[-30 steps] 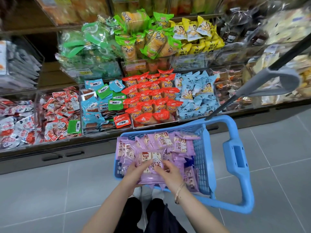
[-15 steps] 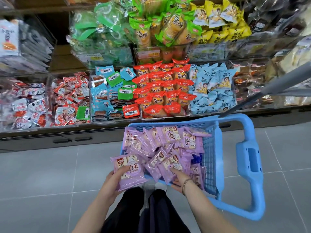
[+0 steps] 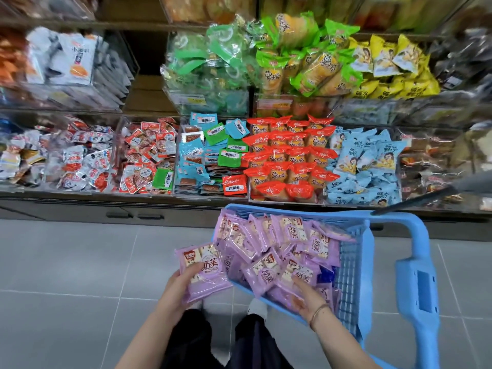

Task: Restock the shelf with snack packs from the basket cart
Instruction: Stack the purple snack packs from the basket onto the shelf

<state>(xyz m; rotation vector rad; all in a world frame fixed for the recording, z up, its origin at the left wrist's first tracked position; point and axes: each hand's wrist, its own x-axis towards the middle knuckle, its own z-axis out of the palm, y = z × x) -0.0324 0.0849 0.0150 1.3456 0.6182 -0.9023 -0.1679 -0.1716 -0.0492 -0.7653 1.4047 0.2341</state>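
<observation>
Person's standing at the snack shelf (image 3: 186,195) with a blue cart (image 3: 355,265) parked right in front of it, just to their right. The cart is stuffed with purple packs (image 3: 282,246), all jumbled and overlapping. Left hand (image 3: 177,287) has a firm grasp on one pack (image 3: 206,274), thumb across the front and fingers tucked underneath, holding it flat just outside the cart's left rim, above the grey floor (image 3: 66,262). Right hand (image 3: 306,298), thin bracelet (image 3: 318,311) on the wrist, is down in the cart at its near edge with fingers lying on the purple pile; honestly can't tell if it's actually pinching one or just resting there. The shelf's lower row has clear bins packed with red packs (image 3: 290,155) in neat rows and blue packs (image 3: 364,161) next to them on the right, straight behind the cart. Upper row has green packs (image 3: 300,62) and yellow packs (image 3: 394,67) heaped up. The cart's handle (image 3: 418,283) sticks out on the right.
</observation>
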